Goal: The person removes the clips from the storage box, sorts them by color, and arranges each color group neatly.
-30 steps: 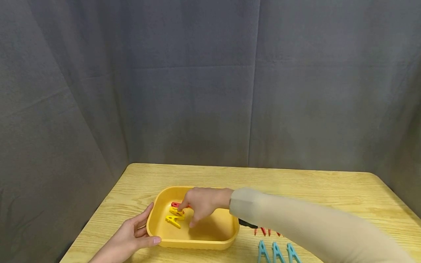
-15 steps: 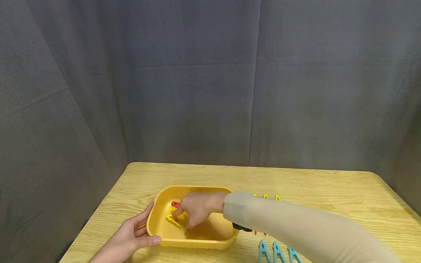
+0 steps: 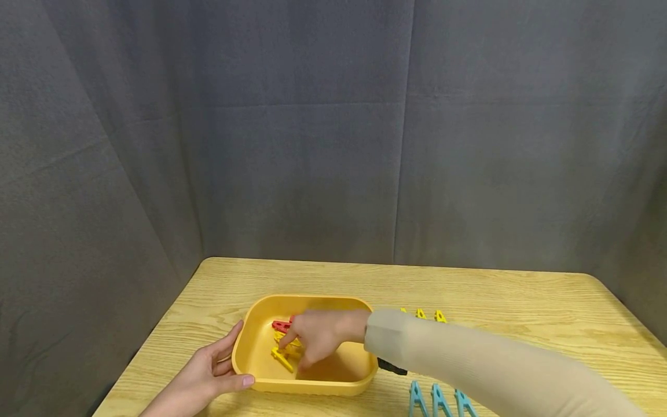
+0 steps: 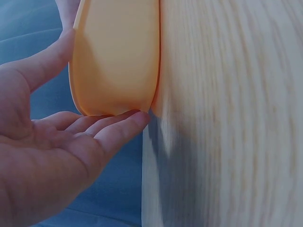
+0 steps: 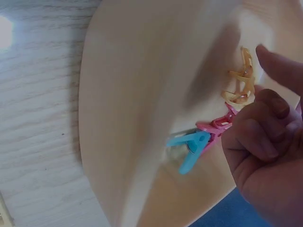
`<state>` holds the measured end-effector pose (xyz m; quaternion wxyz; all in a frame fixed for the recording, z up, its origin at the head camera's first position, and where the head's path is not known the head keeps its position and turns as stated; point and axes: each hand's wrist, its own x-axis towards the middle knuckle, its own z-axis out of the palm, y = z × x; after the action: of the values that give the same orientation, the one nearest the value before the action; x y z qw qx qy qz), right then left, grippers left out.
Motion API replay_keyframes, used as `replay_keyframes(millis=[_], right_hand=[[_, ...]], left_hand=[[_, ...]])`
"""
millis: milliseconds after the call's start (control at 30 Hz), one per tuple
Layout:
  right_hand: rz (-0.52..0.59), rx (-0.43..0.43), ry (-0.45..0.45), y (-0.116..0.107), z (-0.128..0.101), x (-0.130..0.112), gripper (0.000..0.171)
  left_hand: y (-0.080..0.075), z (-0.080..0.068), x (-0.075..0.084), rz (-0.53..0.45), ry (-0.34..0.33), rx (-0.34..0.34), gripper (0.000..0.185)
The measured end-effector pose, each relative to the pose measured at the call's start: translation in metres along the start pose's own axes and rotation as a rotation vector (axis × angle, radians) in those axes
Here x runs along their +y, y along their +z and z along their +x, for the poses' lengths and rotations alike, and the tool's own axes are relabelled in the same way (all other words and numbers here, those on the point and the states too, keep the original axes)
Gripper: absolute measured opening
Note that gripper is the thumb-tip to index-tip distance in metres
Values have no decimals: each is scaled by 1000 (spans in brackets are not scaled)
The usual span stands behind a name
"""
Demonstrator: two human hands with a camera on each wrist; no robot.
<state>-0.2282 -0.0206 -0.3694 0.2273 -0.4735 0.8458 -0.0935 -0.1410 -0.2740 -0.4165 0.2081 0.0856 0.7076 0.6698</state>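
Observation:
My left hand grips the near left corner of a yellow plastic tub, thumb by the front rim, fingers along the left end. Inside the tub, my right hand reaches down with index finger and thumb extended and the other fingers curled, fingertips right at the yellow clothespins. Red clothespins lie behind them. The right wrist view also shows a teal clothespin beside pink-red ones on the tub floor. My right hand partly hides the clothespins in the head view.
Three teal clothespins stand in a row at the table's near side, right of the tub. Behind the right sleeve show the tips of yellow clothespins. A grey curtain hangs behind the wooden table.
My right hand dips left among the clothespins, then shifts back right. The front yellow clothespin has slid a little right and nearer, and more red shows. My left hand stays put.

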Motion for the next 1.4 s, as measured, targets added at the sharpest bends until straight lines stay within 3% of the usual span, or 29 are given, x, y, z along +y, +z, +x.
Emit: replay_keyframes(millis=[100, 367, 500, 767, 1400], right_hand=[[4, 2, 0, 2, -1, 3, 55], [51, -3, -48, 5, -11, 9, 36], [45, 40, -43, 7, -11, 8, 33], [-44, 169, 45, 16, -4, 4, 51], [1, 202, 124, 30, -5, 0, 58]], left_hand=[[1, 0, 0, -3, -1, -4, 104], [3, 2, 0, 6, 17, -18, 106], [3, 2, 0, 4, 21, -13, 106], [5, 2, 1, 14, 8, -7, 106], [4, 2, 1, 11, 7, -17, 106]])
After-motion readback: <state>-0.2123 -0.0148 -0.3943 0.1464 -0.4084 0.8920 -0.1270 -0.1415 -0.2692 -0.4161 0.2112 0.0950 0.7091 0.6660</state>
